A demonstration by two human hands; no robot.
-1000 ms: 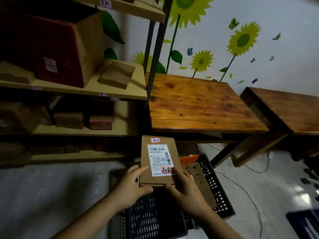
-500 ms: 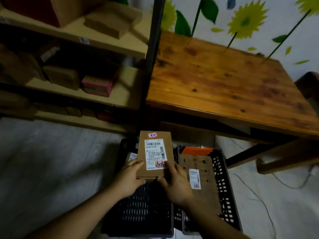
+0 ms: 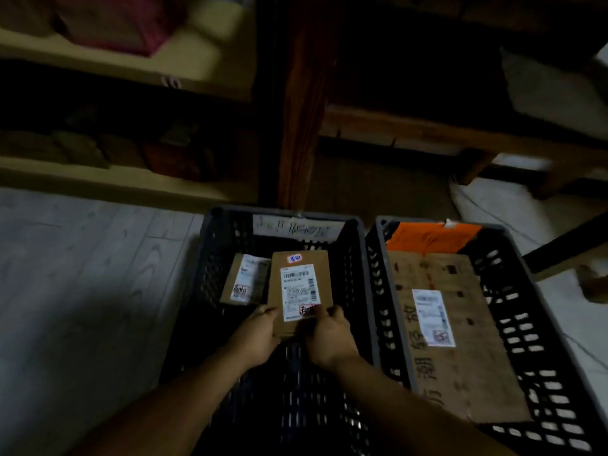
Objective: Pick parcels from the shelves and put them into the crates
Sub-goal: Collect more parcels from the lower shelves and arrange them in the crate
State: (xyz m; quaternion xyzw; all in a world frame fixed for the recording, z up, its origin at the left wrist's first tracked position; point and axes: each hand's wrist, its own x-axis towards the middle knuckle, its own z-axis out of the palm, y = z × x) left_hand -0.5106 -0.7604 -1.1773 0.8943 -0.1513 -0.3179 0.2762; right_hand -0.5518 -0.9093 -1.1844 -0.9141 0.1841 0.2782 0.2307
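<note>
Brown cardboard is what the small parcel (image 3: 299, 291) is made of. It is held at its near end by both hands. It is pinched by the left hand (image 3: 256, 337) on one side and by the right hand (image 3: 329, 337) on the other, with fingers curled over its edges. The parcel is held inside the black crate (image 3: 210, 264), white label up. Whether the crate's bottom is touched cannot be told. Just beyond the left hand, a second parcel (image 3: 243, 281) is seen lying in the same crate. Right of the grip, another crate (image 3: 513, 307) is filled by a big flat box (image 3: 460, 340) and an orange bag (image 3: 427, 238).
</note>
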